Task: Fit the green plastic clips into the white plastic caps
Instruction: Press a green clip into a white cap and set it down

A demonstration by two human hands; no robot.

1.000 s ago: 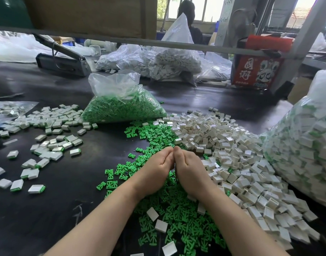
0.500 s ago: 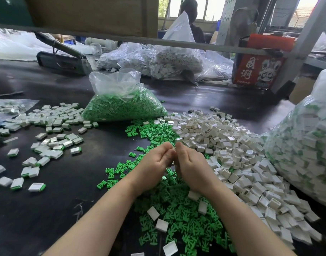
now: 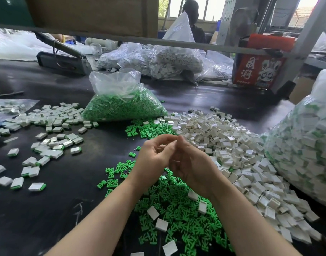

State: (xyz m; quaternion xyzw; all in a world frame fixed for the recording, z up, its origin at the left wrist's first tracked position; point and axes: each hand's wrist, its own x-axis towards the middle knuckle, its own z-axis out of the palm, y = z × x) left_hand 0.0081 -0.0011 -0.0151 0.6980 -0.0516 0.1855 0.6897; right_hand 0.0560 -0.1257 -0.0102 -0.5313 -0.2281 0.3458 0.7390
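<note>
The green clips [image 3: 177,206] lie in a loose heap on the dark bench [image 3: 53,209], straight under the two wrists, with a few white caps [image 3: 238,150] scattered on top of them; the main pile of caps spreads to the right of the green heap and touches it. Above the clips the left hand [image 3: 154,159] and right hand [image 3: 191,165] meet, fingertips together and fingers curled inward, but whatever sits between them is hidden, so I cannot tell if either holds a part. To the left, caps with green edges [image 3: 53,145] lie spread over the bench. Behind the heaps stands a clear bag of green clips [image 3: 121,106], and at the right edge a large bag of white and green parts [image 3: 302,148].
</note>
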